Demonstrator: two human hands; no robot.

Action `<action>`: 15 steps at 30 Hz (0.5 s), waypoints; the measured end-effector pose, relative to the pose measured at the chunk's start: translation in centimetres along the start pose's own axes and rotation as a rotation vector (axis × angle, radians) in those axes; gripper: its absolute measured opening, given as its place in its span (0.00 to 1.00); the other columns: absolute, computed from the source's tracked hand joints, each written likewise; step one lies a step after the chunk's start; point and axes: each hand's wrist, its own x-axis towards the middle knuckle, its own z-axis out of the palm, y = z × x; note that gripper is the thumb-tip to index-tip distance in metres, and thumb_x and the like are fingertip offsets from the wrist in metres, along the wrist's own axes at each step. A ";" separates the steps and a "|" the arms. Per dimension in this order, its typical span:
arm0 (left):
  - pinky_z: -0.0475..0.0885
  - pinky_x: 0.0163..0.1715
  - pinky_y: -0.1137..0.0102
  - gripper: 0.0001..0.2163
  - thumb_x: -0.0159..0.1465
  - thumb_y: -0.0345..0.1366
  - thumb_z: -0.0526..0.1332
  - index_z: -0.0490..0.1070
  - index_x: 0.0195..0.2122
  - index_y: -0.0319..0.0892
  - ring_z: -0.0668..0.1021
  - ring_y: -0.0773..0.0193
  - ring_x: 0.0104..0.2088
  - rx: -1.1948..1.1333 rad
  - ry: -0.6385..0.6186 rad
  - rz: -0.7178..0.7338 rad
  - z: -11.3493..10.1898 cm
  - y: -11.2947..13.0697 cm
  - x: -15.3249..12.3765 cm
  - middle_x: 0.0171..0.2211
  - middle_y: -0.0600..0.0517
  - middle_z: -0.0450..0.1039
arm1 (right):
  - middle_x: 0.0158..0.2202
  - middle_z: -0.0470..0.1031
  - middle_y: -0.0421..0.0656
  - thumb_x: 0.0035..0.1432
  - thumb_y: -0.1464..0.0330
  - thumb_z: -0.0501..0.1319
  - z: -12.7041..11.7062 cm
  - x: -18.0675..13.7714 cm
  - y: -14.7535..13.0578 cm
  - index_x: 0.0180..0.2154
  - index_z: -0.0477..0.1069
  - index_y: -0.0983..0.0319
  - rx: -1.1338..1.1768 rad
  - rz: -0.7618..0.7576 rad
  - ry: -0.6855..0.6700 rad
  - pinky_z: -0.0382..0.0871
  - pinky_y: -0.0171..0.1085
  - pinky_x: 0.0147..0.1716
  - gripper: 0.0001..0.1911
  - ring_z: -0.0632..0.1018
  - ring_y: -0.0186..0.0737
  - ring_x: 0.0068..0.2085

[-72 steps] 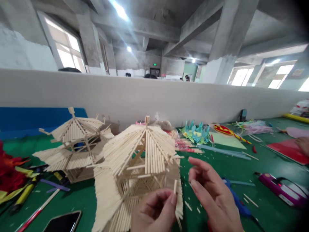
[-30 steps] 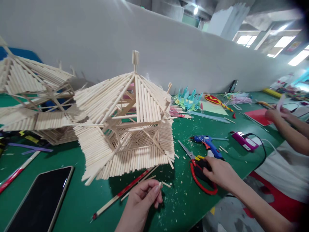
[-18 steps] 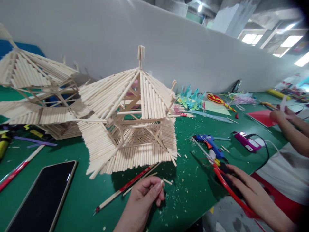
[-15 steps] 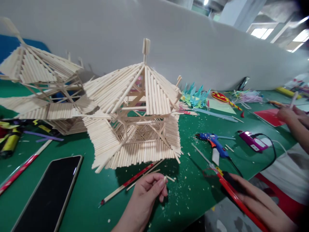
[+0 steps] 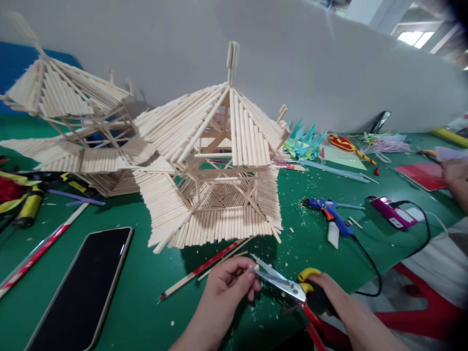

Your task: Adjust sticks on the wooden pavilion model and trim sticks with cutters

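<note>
My left hand (image 5: 230, 290) is closed in a pinch on a short wooden stick (image 5: 257, 267), whose pale end shows at the fingertips. My right hand (image 5: 340, 297) grips a pair of shears (image 5: 292, 287) with silver blades and red, yellow and black handles. The parted blades reach the stick, right against my left fingertips. Just beyond both hands stands a pavilion model (image 5: 223, 224) of wooden sticks, one roof panel partly uncovered. Thin sticks and a red-banded stick (image 5: 208, 263) lie between the model and my left hand.
A second stick pavilion (image 5: 98, 161) stands at left, behind a phone (image 5: 80, 292). To the right lie a blue glue gun (image 5: 331, 214) with a cord and a purple device (image 5: 393, 213). Shavings dot the green table (image 5: 285, 253). Another person's hand (image 5: 457, 180) shows at far right.
My right hand has brought the shears leftward, and their blades now meet the stick at my left fingertips. The left hand keeps its pinch. The view has shifted slightly.
</note>
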 end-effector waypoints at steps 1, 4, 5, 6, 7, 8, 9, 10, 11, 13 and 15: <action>0.62 0.22 0.77 0.08 0.52 0.38 0.66 0.75 0.29 0.39 0.68 0.73 0.20 0.010 -0.006 0.007 0.0 0.0 0.0 0.19 0.56 0.72 | 0.50 0.72 0.42 0.35 0.65 0.66 -0.1 0.1 -0.4 0.50 0.67 0.54 0.002 0.007 -0.015 0.73 0.44 0.43 0.34 0.74 0.58 0.47; 0.63 0.21 0.78 0.08 0.51 0.38 0.67 0.76 0.28 0.40 0.69 0.72 0.21 0.039 -0.020 0.029 0.1 0.2 0.0 0.19 0.55 0.72 | 0.51 0.71 0.44 0.37 0.66 0.66 0.0 0.3 -1.4 0.53 0.64 0.56 0.013 0.037 -0.055 0.72 0.42 0.45 0.37 0.73 0.57 0.49; 0.64 0.21 0.78 0.07 0.51 0.38 0.67 0.76 0.28 0.40 0.69 0.72 0.21 0.046 -0.022 0.036 0.1 0.3 0.0 0.19 0.55 0.72 | 0.52 0.70 0.45 0.37 0.66 0.66 0.1 0.3 -1.6 0.54 0.62 0.56 0.018 0.049 -0.068 0.71 0.42 0.45 0.38 0.72 0.56 0.50; 0.64 0.21 0.78 0.07 0.51 0.38 0.67 0.77 0.27 0.40 0.69 0.71 0.21 0.051 -0.025 0.042 0.2 0.3 0.0 0.19 0.56 0.72 | 0.53 0.69 0.46 0.38 0.67 0.66 0.2 0.3 -1.8 0.55 0.61 0.57 0.023 0.062 -0.080 0.71 0.42 0.45 0.39 0.72 0.56 0.50; 0.64 0.21 0.78 0.07 0.51 0.38 0.67 0.77 0.27 0.41 0.69 0.71 0.21 0.053 -0.027 0.048 0.2 0.3 0.0 0.19 0.56 0.72 | 0.53 0.68 0.47 0.38 0.68 0.66 0.4 0.3 -2.0 0.56 0.59 0.57 0.029 0.075 -0.094 0.72 0.41 0.44 0.39 0.72 0.56 0.51; 0.65 0.20 0.79 0.07 0.51 0.38 0.67 0.77 0.27 0.41 0.69 0.72 0.21 0.056 -0.031 0.054 0.3 0.3 0.0 0.19 0.56 0.72 | 0.54 0.67 0.48 0.38 0.69 0.65 0.6 0.3 -2.1 0.56 0.58 0.57 0.037 0.086 -0.109 0.73 0.39 0.42 0.40 0.72 0.55 0.50; 0.65 0.20 0.79 0.07 0.51 0.39 0.67 0.77 0.27 0.41 0.69 0.72 0.20 0.057 -0.033 0.061 0.3 0.3 0.0 0.19 0.56 0.71 | 0.54 0.67 0.48 0.39 0.69 0.65 0.7 0.3 -2.2 0.57 0.57 0.57 0.046 0.096 -0.124 0.74 0.38 0.40 0.41 0.72 0.53 0.50; 0.65 0.20 0.79 0.06 0.51 0.39 0.67 0.77 0.27 0.42 0.68 0.72 0.20 0.060 -0.035 0.067 0.3 0.3 -0.1 0.18 0.56 0.71 | 0.55 0.66 0.48 0.39 0.69 0.65 0.8 0.3 -2.3 0.57 0.56 0.57 0.055 0.102 -0.139 0.75 0.36 0.38 0.41 0.73 0.52 0.50; 0.65 0.20 0.79 0.06 0.51 0.38 0.67 0.78 0.27 0.42 0.69 0.72 0.20 0.063 -0.034 0.072 0.2 0.2 -0.1 0.19 0.56 0.71 | 0.55 0.66 0.49 0.39 0.69 0.65 0.9 0.4 -2.4 0.57 0.55 0.57 0.064 0.105 -0.153 0.75 0.35 0.37 0.42 0.73 0.52 0.49; 0.65 0.21 0.80 0.05 0.51 0.37 0.67 0.78 0.27 0.43 0.69 0.72 0.21 0.072 -0.029 0.084 0.0 0.1 -0.2 0.20 0.56 0.72 | 0.55 0.66 0.49 0.39 0.69 0.65 0.9 0.6 -2.5 0.58 0.55 0.58 0.081 0.104 -0.177 0.75 0.35 0.37 0.42 0.73 0.51 0.50; 0.65 0.23 0.81 0.03 0.52 0.35 0.66 0.78 0.27 0.43 0.70 0.72 0.22 0.080 -0.021 0.097 -0.2 0.1 -0.2 0.21 0.56 0.72 | 0.55 0.65 0.50 0.38 0.68 0.65 0.7 0.8 -2.6 0.58 0.55 0.58 0.094 0.099 -0.191 0.74 0.35 0.39 0.42 0.72 0.52 0.50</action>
